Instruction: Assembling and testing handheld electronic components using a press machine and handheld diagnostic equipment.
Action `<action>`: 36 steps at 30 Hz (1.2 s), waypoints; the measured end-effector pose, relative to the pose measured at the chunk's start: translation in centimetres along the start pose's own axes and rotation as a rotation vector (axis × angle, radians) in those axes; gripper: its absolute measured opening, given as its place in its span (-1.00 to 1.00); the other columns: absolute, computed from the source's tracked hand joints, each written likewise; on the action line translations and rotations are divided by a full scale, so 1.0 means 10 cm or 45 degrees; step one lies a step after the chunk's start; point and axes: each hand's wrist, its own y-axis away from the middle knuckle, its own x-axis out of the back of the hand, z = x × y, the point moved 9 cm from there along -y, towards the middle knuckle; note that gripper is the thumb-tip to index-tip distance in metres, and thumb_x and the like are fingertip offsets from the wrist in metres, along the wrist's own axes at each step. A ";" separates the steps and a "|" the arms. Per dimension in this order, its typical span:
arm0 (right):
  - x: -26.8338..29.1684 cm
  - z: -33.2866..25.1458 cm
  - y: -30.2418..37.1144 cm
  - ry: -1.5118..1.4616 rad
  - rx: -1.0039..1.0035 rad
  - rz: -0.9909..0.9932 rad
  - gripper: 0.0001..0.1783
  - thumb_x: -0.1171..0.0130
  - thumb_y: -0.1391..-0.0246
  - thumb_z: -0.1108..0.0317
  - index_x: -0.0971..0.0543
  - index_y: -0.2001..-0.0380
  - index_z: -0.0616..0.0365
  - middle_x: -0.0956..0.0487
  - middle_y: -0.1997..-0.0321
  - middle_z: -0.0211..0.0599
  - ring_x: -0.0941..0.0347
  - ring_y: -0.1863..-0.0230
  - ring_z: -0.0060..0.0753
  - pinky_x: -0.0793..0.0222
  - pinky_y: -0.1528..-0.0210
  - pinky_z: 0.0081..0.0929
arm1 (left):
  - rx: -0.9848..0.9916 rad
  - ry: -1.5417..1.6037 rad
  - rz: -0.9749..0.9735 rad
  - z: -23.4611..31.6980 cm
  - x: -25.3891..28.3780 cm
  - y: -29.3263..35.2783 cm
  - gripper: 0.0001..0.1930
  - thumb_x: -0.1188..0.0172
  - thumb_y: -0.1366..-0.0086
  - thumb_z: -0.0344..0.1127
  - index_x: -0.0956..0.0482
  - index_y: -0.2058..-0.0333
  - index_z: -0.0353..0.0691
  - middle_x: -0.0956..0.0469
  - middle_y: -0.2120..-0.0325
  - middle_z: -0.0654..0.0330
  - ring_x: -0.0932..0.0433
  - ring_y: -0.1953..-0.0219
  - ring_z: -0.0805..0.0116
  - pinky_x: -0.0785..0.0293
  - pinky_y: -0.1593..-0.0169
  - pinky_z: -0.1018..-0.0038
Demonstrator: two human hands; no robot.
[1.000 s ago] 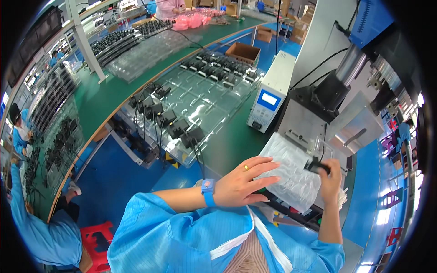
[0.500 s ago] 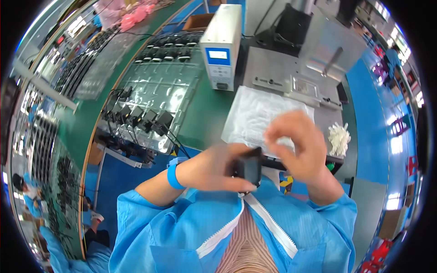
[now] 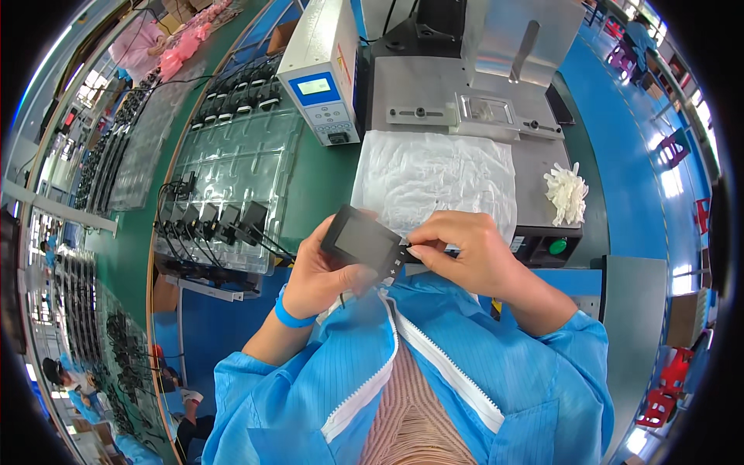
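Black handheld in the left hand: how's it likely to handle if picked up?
Likely stiff: the handheld shows straight edges and no visible bend in the left hand. Probably a bit fragile face-on, since the screen covers much of that side. Unlikely to roll: its body looks flat and boxy.

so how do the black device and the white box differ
The black device is smaller and its screen looks dark; the white box is larger, its screen lit. The left hand holds the device tilted, while the box stands on the green table. Both have rectangular screens.
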 end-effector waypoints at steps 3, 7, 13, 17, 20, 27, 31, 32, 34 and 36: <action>-0.02 0.03 0.04 0.064 0.044 0.002 -0.85 -0.16 0.07 0.43 -0.57 0.37 0.22 -0.52 0.42 -0.16 -0.47 0.42 -0.10 -0.39 0.38 -0.28 | 0.092 -0.010 -0.029 -0.03 -0.02 -0.01 -0.40 -0.27 -0.04 -0.55 -0.29 -0.08 -0.37 -0.53 0.25 0.15 -0.51 0.40 0.48 -0.45 0.37 0.56; -0.06 0.00 0.04 0.088 0.089 -0.042 -0.87 -0.16 0.11 0.45 -0.55 0.41 0.22 -0.51 0.43 -0.16 -0.46 0.41 -0.10 -0.39 0.38 -0.27 | 0.120 -0.125 0.003 -0.06 -0.04 -0.03 -0.42 -0.29 -0.03 -0.53 -0.32 -0.06 -0.39 -0.52 0.21 0.18 -0.51 0.26 0.49 -0.46 0.19 0.56; -0.10 0.13 0.08 0.037 -0.014 0.050 -0.87 -0.15 0.22 0.51 -0.52 0.48 0.23 -0.49 0.49 -0.16 -0.45 0.46 -0.09 -0.37 0.43 -0.28 | 0.163 -0.110 0.028 -0.10 -0.07 -0.04 -0.43 -0.26 -0.03 -0.55 -0.32 -0.06 -0.39 -0.53 0.22 0.19 -0.51 0.26 0.52 -0.46 0.18 0.58; -0.05 0.24 0.09 -0.070 -0.151 0.116 -0.91 -0.14 0.21 0.55 -0.51 0.51 0.26 -0.49 0.55 -0.22 -0.44 0.54 -0.29 -0.35 0.49 -0.44 | 0.168 -0.124 -0.027 -0.11 -0.08 -0.04 -0.46 -0.23 -0.04 -0.57 -0.34 -0.05 -0.38 -0.53 0.26 0.21 -0.51 0.33 0.54 -0.45 0.31 0.61; -0.08 0.31 0.08 -0.131 -0.281 0.018 -0.94 -0.14 0.18 0.58 -0.51 0.52 0.29 -0.50 0.57 -0.29 -0.42 0.59 -0.53 -0.34 0.53 -0.57 | 0.069 0.036 -0.094 -0.14 -0.06 0.00 -0.44 -0.27 -0.05 -0.51 -0.31 -0.06 -0.36 -0.52 0.26 0.20 -0.51 0.38 0.51 -0.43 0.37 0.60; -0.49 -0.12 0.32 -0.401 -0.008 -0.471 -0.90 -0.17 0.22 0.49 -0.49 0.53 0.23 -0.38 0.66 -0.24 -0.34 0.63 -0.27 -0.27 0.55 -0.39 | -0.350 0.013 0.441 0.13 0.26 0.00 -0.40 -0.22 -0.17 -0.36 -0.18 -0.15 -0.29 -0.50 0.23 0.13 -0.45 0.42 0.50 -0.36 0.49 0.62; -0.11 -0.06 0.35 -0.199 -0.086 -0.364 -0.91 -0.17 0.21 0.53 -0.50 0.52 0.22 -0.40 0.63 -0.25 -0.38 0.59 -0.28 -0.28 0.54 -0.42 | -0.417 0.080 0.720 0.27 0.74 0.06 -0.50 -0.17 -0.20 -0.42 -0.25 -0.10 -0.28 -0.46 0.35 0.26 -0.33 0.56 0.56 -0.27 0.53 0.62; 0.08 0.00 0.36 -0.041 -0.108 -0.254 -0.90 -0.17 0.21 0.55 -0.51 0.51 0.22 -0.42 0.61 -0.26 -0.39 0.58 -0.27 -0.29 0.53 -0.43 | -0.431 0.076 0.723 0.28 0.80 0.08 -0.50 -0.17 -0.20 -0.42 -0.25 -0.10 -0.28 -0.46 0.35 0.26 -0.33 0.56 0.56 -0.27 0.53 0.62; 0.54 0.21 0.48 0.173 -0.292 0.120 -0.87 -0.13 0.19 0.62 -0.51 0.46 0.26 -0.44 0.54 -0.24 -0.38 0.56 -0.39 -0.31 0.48 -0.54 | -0.333 0.059 0.583 0.18 0.78 0.05 -0.50 -0.17 -0.18 -0.42 -0.26 -0.09 -0.28 -0.44 0.38 0.26 -0.31 0.58 0.58 -0.25 0.57 0.62; 1.03 0.26 0.64 0.461 -0.335 0.482 -0.84 -0.05 0.16 0.70 -0.48 0.43 0.29 -0.42 0.48 -0.23 -0.38 0.53 -0.43 -0.31 0.45 -0.59 | -0.308 0.027 0.627 0.19 0.87 0.12 -0.51 -0.16 -0.17 -0.43 -0.28 -0.08 -0.30 -0.43 0.39 0.25 -0.29 0.59 0.59 -0.23 0.60 0.63</action>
